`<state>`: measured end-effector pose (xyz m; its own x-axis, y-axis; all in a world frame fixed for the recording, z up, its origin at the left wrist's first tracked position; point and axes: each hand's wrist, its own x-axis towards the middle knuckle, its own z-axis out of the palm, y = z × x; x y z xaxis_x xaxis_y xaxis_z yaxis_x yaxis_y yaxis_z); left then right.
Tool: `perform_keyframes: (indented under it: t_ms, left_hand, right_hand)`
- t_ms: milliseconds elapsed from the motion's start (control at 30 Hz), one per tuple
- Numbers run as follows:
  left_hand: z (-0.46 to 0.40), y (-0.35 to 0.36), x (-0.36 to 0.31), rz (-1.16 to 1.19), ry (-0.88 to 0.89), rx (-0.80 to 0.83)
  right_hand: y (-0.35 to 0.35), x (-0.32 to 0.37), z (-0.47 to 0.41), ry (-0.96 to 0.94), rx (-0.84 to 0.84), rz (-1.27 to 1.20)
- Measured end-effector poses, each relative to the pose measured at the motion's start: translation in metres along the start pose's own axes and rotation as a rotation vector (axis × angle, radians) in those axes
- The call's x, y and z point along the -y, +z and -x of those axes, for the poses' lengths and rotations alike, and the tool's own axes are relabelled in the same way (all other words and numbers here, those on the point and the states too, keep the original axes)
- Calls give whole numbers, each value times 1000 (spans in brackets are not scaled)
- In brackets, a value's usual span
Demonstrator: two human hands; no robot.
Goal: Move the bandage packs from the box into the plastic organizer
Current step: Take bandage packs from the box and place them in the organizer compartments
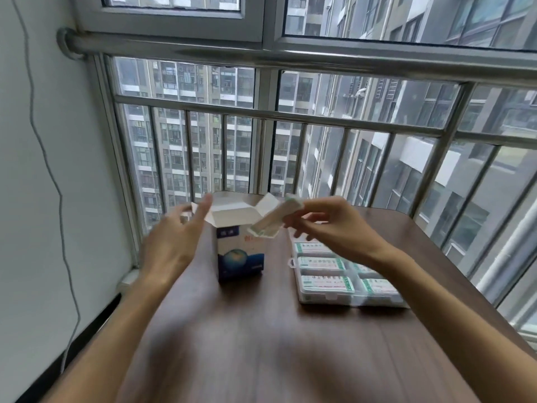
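Observation:
A white and blue box stands upright on the dark wooden table, its top flaps spread open. My right hand pinches a stack of white and green bandage packs, tilted in the air just right of the box's open top. My left hand hovers beside the box's left flap with fingers straight, holding nothing. The clear plastic organizer lies flat to the right of the box, partly under my right wrist; several of its compartments hold bandage packs.
A metal railing and window run close behind the table's far edge. A white wall with a hanging grey cable stands at the left. The table's right edge runs diagonally near the organizer.

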<state>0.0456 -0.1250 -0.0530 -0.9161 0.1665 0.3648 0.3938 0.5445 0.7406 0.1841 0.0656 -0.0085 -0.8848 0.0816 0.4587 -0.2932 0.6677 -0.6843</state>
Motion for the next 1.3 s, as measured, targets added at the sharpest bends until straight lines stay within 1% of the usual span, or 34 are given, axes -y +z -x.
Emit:
perform_keyframes:
  t_ms: [33,67,100,133,167,200,233,267,333,367,400,433,500,567,600,700,800,867,967,1033,1100,1167,1233,1300]
  left_hand:
    - [1,-7,-1,-63,16,-93]
    - [3,-13,-6,-66,56,-199]
    - [9,-20,-15,-16,104,-278]
    - [15,-24,-29,66,154,-307]
    - [20,-23,-41,146,189,-273]
    - [26,-17,-55,218,216,-177]
    - [31,-7,-70,280,214,-10]
    - [35,3,-84,335,167,211]
    - [42,24,-107,426,-26,690]
    - [45,34,-114,457,-111,890]
    - [47,43,-119,497,-152,1027]
    - [50,51,-125,546,-168,1110]
    - [50,63,-130,685,-174,1177]
    - [49,73,-135,792,-186,1185]
    - [47,79,-138,807,-188,1172]
    - [44,92,-145,740,-141,1096]
    - [40,105,-147,680,-36,955]
    - [38,115,-149,649,41,842]
    - [35,132,-148,618,129,653]
    - [30,143,-145,558,250,532]
    - [26,155,-143,489,360,454]
    - [23,162,-143,494,386,458]
    - [21,166,-147,509,366,552]
    - [19,169,-151,468,304,673]
  right_hand:
    - [-11,-3,6,25,-3,-23]
    - [-23,-6,12,57,-14,-49]
    - [-32,-9,17,94,-27,-81]
    - [-42,-12,23,128,-40,-119]
    - [-48,-15,27,150,-45,-157]
    - [-54,-17,31,156,-43,-189]
    - [-59,-19,35,148,-33,-207]
    - [-62,-19,38,134,-13,-215]
    - [-69,-20,45,101,20,-219]
    - [-73,-20,49,88,29,-209]
    - [-77,-20,52,80,31,-186]
    - [-83,-21,56,73,27,-153]
    - [-92,-26,62,62,27,-86]
    - [-100,-35,66,76,8,-54]
    - [-105,-41,68,89,-12,-47]
    - [-113,-59,69,127,-69,-23]
    - [-116,-72,65,171,-103,-47]
    - [-117,-77,60,267,-146,-143]
    - [-121,-83,49,547,-194,-392]
    - [-126,-85,44,700,-176,-574]
    - [-129,-88,41,757,-112,-671]
    - [-127,-91,39,712,-85,-623]
    - [-126,-97,37,629,-117,-554]
    - [-126,-105,36,590,-183,-477]
